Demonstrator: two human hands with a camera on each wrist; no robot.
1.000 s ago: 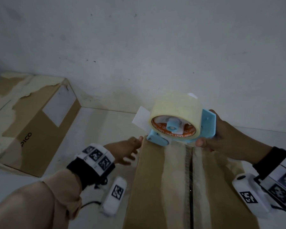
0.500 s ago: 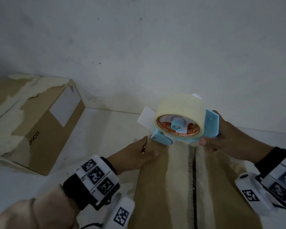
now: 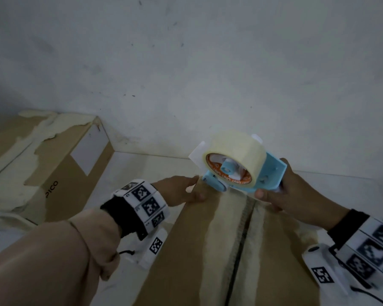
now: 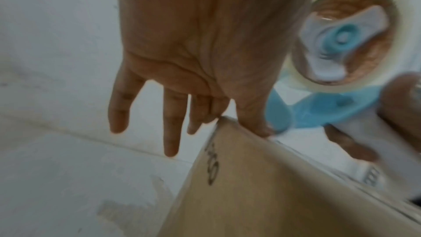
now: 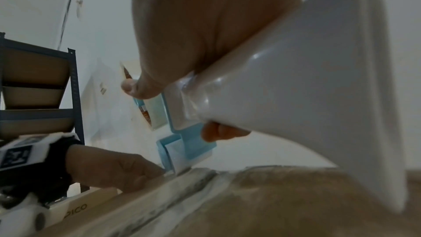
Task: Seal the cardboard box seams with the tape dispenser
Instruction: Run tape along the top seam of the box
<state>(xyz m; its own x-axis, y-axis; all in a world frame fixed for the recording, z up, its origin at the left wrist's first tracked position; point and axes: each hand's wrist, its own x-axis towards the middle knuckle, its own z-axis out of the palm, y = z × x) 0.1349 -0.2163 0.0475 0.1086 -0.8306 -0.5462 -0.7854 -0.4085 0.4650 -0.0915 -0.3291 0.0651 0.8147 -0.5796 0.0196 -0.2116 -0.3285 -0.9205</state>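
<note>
A brown cardboard box lies in front of me, with old tape along its dark centre seam. My right hand grips the white handle of the blue tape dispenser. Its pale tape roll stands over the box's far edge, and the front end touches the top there. My left hand rests on the far left corner. In the left wrist view its fingers hang straight past the box edge, with the thumb on top next to the dispenser. The right wrist view shows the handle held.
A second cardboard box marked PICO, with torn tape on top, lies at the left against the white wall. The floor between the boxes is white. A dark metal shelf rack stands behind my left arm in the right wrist view.
My left hand has come in from beside the box and settled on its far left corner. The dispenser has stayed at the far edge in my right hand.
</note>
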